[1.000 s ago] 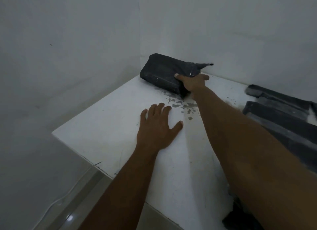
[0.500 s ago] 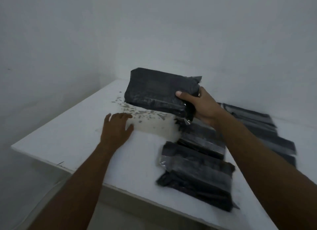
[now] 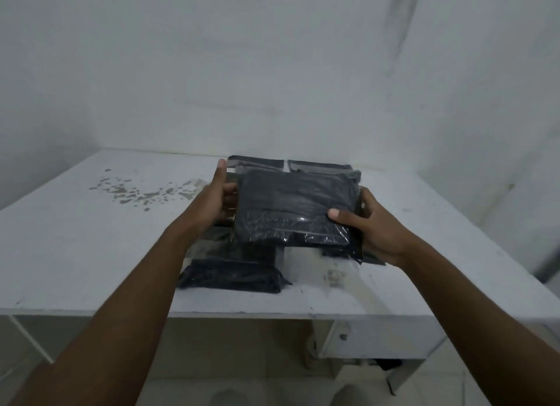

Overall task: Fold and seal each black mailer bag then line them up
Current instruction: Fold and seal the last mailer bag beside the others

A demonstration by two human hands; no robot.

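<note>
Both grips pinch the bag (image 3: 295, 205) by its side edges, left hand (image 3: 212, 202) and right hand (image 3: 372, 227), keeping it level above the table (image 3: 75, 254), over the other bags (image 3: 233, 277), probably for folding.

A mailer bag (image 3: 295, 208) is held above the middle of the desk (image 3: 75, 254), left hand (image 3: 212, 202) at its left edge, right hand (image 3: 372, 227) at its right. Rear bags (image 3: 318, 165) lie on the desk behind it, and a front bag (image 3: 233, 277) lies nearest the front edge.

Both hands: left hand (image 3: 215, 200), right hand (image 3: 371, 227), gripping mailer bag (image 3: 295, 210) above table (image 3: 75, 248).
</note>
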